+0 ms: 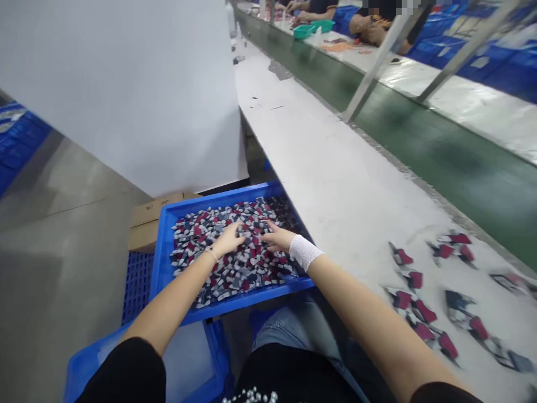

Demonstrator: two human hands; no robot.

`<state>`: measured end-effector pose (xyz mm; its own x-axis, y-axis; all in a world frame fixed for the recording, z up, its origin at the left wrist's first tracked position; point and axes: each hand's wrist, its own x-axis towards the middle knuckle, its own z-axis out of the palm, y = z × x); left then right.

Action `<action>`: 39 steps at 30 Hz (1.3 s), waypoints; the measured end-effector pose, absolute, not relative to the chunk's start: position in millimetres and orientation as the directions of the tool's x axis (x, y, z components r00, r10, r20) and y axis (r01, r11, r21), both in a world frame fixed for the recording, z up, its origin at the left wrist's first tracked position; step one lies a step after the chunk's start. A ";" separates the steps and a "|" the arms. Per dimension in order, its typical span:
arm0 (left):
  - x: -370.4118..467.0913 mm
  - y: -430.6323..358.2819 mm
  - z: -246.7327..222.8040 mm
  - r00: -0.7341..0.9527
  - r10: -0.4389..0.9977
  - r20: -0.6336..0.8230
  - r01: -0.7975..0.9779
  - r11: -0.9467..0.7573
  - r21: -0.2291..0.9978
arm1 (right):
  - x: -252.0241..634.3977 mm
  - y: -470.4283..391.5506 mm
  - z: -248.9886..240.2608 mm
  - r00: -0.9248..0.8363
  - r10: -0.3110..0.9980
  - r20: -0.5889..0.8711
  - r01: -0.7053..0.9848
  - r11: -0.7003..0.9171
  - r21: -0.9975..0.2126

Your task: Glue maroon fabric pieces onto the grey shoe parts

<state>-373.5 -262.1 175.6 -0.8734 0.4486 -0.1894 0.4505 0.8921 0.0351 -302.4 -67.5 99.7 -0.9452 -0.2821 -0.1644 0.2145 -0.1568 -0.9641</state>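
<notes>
Both hands reach into a large blue plastic tray [229, 306] filled with small parts [247, 263] in dark red, grey and black; their exact kind is too small to make out. My left hand [227, 239] is over the middle of the pile, thumb and fingers apart, fingertips at the parts. Facing it from the right, my right hand [277, 237] has its fingers spread at the pile, with a white mesh band around the wrist. Neither hand visibly grips a part. Similar loose parts [423, 310] lie on the white worktable [335, 184] to the right.
Under the tray's left side are a cardboard box [145, 221] and a blue crate [137, 285]. Another blue bin [188, 358] is below. A white panel [126, 84] stands at the left. Beyond a green conveyor belt [403, 123], co-workers' hands [373, 31] are at another table.
</notes>
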 end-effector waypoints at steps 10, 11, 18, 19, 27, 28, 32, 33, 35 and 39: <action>-287.9 -72.7 128.6 -0.365 0.928 0.073 0.931 0.366 0.006 | -16.2 214.6 -7.2 -0.691 0.608 -0.391 0.552 0.095 -0.828; -274.1 -41.4 114.3 -0.320 0.947 -0.010 0.947 0.320 0.009 | 11.7 234.6 -29.2 -0.555 0.693 -0.460 0.669 0.042 -0.742; -176.5 171.3 -4.7 0.016 0.932 -0.361 0.999 -0.032 -0.038 | 79.2 246.8 -144.0 -0.104 0.737 -0.668 0.874 -0.252 -0.415; -161.4 193.0 -21.8 0.079 0.915 -0.396 0.995 -0.099 -0.031 | 77.2 240.1 -150.3 -0.122 0.739 -0.663 0.871 -0.241 -0.429; -85.6 243.7 -108.4 0.300 0.746 -0.594 0.930 -0.367 0.009 | 102.9 207.7 -168.8 -0.310 0.751 -0.583 0.795 -0.131 -0.592; -84.5 239.3 -108.8 0.304 0.739 -0.602 0.926 -0.377 0.005 | 110.0 208.9 -173.7 -0.272 0.763 -0.586 0.800 -0.160 -0.579; -89.7 212.4 -86.3 0.322 0.705 -0.632 0.908 -0.420 -0.006 | 124.5 214.3 -190.9 -0.158 0.750 -0.642 0.804 -0.280 -0.525; -90.9 204.4 -78.0 0.320 0.696 -0.642 0.905 -0.425 -0.010 | 124.8 212.9 -191.4 -0.192 0.743 -0.641 0.792 -0.269 -0.548; -89.5 189.4 -64.6 0.304 0.688 -0.659 0.906 -0.423 -0.023 | 124.7 204.4 -187.5 -0.320 0.737 -0.595 0.747 -0.190 -0.637; -65.9 171.0 -67.3 0.323 0.676 -0.662 0.904 -0.427 0.004 | 134.0 174.4 -177.8 -0.367 0.743 -0.560 0.722 -0.152 -0.675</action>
